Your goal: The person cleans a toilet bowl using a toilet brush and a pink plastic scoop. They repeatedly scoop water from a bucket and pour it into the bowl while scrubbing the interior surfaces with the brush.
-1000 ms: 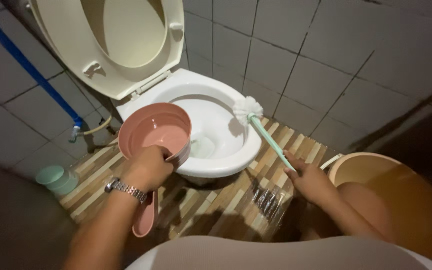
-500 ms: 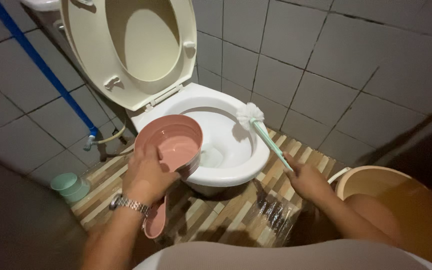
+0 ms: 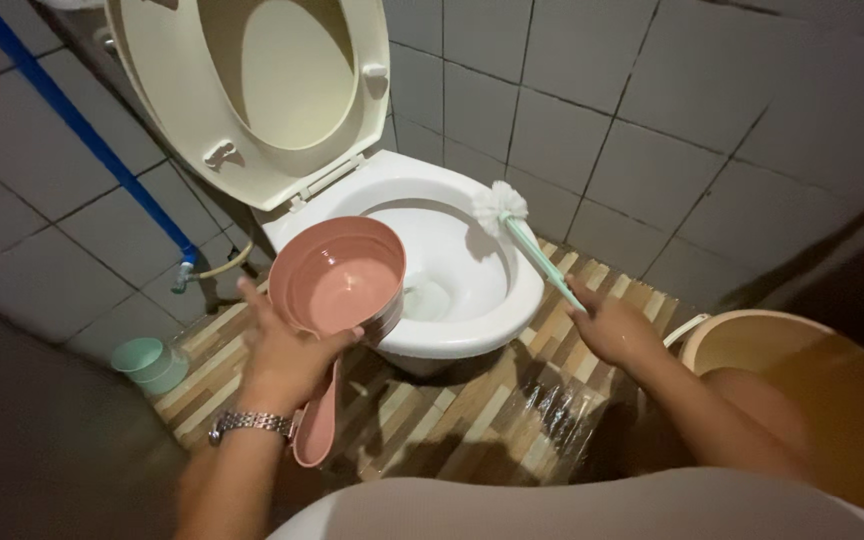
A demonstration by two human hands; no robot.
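Observation:
My left hand [image 3: 282,350] grips a pink plastic water dipper [image 3: 342,275] by the base of its bowl; the handle hangs down past my wrist, which wears a metal watch. The dipper's bowl is tipped towards the white toilet bowl [image 3: 472,320], over its left rim. My right hand [image 3: 607,328] holds the mint-green handle of a toilet brush [image 3: 532,250]. Its white bristle head rests at the far right rim of the toilet. The cream seat and lid [image 3: 252,90] stand raised.
A tan bucket [image 3: 742,345] with water stands at the right beside my arm. A small mint-green brush holder [image 3: 150,362] sits on the floor at left. A blue pipe [image 3: 82,130] runs down the tiled wall to a valve. Wet wood-pattern tiles surround the toilet.
The dipper has tilted further towards the toilet and its inside now looks drained. My left hand shifted its grip lower on the dipper. The brush stays near the right rim.

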